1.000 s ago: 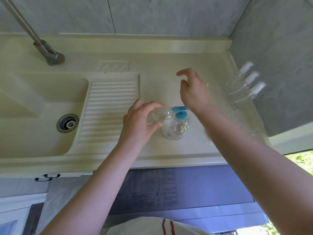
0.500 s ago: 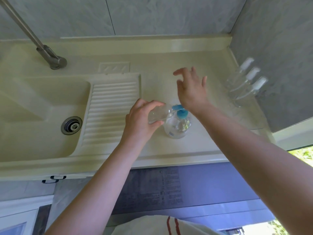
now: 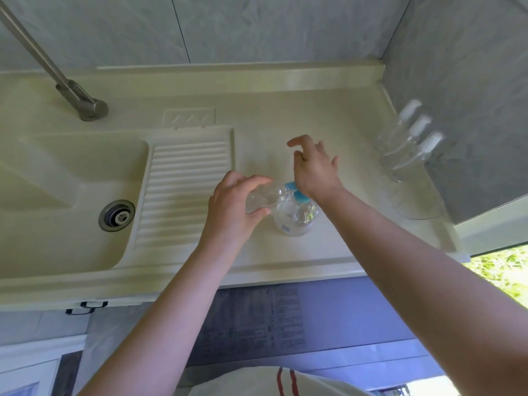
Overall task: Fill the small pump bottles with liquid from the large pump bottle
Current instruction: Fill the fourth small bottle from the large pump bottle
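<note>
Fingers of the left hand [image 3: 228, 208] wrap a small clear bottle [image 3: 264, 197], holding it tilted at the centre of the frame with its mouth toward the blue pump head [image 3: 295, 192] of the large pump bottle [image 3: 294, 217]. Whether spout and mouth touch is hard to make out, since the clear plastics overlap. The right hand [image 3: 313, 170] sits just above and right of the pump, heel of the palm over the blue top, fingers spread and lifted, gripping nothing; its wrist hides part of the pump.

The large bottle is round, transparent, with a pale label low on its front, and stands upright on the cream countertop [image 3: 328, 127], a smooth, glossy surface. Left of the hands lies a ribbed draining board [image 3: 183, 190] moulded into the same material, then the sink basin [image 3: 57, 201] with a metal drain [image 3: 116, 215]. A grey metal tap [image 3: 83, 104] slants in from the upper left, its spout cut off by the frame edge.

At the right, against the grey marbled wall, three small pump bottles [image 3: 405, 144] stand in a row, clear-bodied with white tops; their outlines are faint and blurred.
</note>
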Demonstrator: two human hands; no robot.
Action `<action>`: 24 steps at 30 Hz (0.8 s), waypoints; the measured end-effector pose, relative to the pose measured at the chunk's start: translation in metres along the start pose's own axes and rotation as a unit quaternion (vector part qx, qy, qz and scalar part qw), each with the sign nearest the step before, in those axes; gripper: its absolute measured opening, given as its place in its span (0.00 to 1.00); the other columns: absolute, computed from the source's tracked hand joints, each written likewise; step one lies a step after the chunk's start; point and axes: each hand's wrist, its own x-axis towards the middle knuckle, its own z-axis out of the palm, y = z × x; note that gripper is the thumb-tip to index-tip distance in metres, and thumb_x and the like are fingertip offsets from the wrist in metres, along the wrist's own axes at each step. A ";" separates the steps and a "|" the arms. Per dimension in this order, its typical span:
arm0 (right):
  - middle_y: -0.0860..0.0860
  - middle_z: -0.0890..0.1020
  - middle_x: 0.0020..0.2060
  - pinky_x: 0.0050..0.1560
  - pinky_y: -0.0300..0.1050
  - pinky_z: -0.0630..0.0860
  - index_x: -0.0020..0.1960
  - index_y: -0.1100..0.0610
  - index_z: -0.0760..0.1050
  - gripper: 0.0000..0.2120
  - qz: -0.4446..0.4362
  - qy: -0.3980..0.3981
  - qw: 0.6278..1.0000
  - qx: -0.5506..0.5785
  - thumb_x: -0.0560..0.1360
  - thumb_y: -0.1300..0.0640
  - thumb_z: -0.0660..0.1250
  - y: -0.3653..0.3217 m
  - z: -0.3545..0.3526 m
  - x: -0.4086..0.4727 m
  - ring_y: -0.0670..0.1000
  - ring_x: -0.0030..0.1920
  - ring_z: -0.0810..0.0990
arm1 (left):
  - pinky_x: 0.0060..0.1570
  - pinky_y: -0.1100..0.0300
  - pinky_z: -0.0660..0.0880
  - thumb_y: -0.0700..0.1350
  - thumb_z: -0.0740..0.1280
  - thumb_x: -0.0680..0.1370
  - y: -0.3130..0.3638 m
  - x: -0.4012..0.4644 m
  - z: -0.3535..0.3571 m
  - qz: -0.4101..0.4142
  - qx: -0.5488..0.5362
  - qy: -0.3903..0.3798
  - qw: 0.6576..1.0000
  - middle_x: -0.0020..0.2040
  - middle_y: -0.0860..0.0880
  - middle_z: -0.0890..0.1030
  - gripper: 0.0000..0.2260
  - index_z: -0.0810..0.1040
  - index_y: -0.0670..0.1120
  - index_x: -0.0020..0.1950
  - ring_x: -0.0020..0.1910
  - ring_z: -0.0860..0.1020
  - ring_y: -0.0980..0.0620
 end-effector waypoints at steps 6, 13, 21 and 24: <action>0.54 0.69 0.72 0.76 0.63 0.42 0.71 0.51 0.66 0.17 0.003 0.003 1.000 0.004 0.83 0.55 0.52 -0.004 -0.014 0.010 0.57 0.79 0.51 | 0.57 0.47 0.74 0.44 0.79 0.67 0.002 0.001 0.000 0.001 0.021 -0.005 1.000 0.48 0.53 0.71 0.24 0.80 0.58 0.60 0.50 0.76 0.51; 0.53 0.72 0.69 0.77 0.63 0.45 0.69 0.49 0.68 0.17 0.022 -0.012 1.000 -0.002 0.82 0.57 0.51 0.001 0.000 0.000 0.57 0.78 0.56 | 0.55 0.46 0.75 0.45 0.78 0.67 -0.002 0.001 0.003 -0.013 0.035 -0.009 0.999 0.48 0.53 0.71 0.24 0.79 0.60 0.60 0.49 0.77 0.51; 0.55 0.73 0.65 0.76 0.64 0.49 0.70 0.51 0.67 0.16 0.005 0.015 0.999 0.028 0.83 0.53 0.53 -0.011 -0.021 0.006 0.58 0.75 0.63 | 0.55 0.47 0.75 0.46 0.78 0.67 0.000 0.000 0.003 -0.010 0.047 0.000 0.999 0.48 0.53 0.72 0.24 0.79 0.59 0.61 0.49 0.77 0.52; 0.53 0.72 0.68 0.77 0.63 0.48 0.70 0.50 0.67 0.17 0.001 -0.012 1.000 0.015 0.83 0.56 0.52 -0.005 -0.012 -0.002 0.57 0.77 0.58 | 0.54 0.47 0.75 0.46 0.78 0.67 0.000 0.001 0.003 -0.014 0.045 -0.008 0.999 0.49 0.52 0.73 0.24 0.79 0.60 0.61 0.49 0.78 0.50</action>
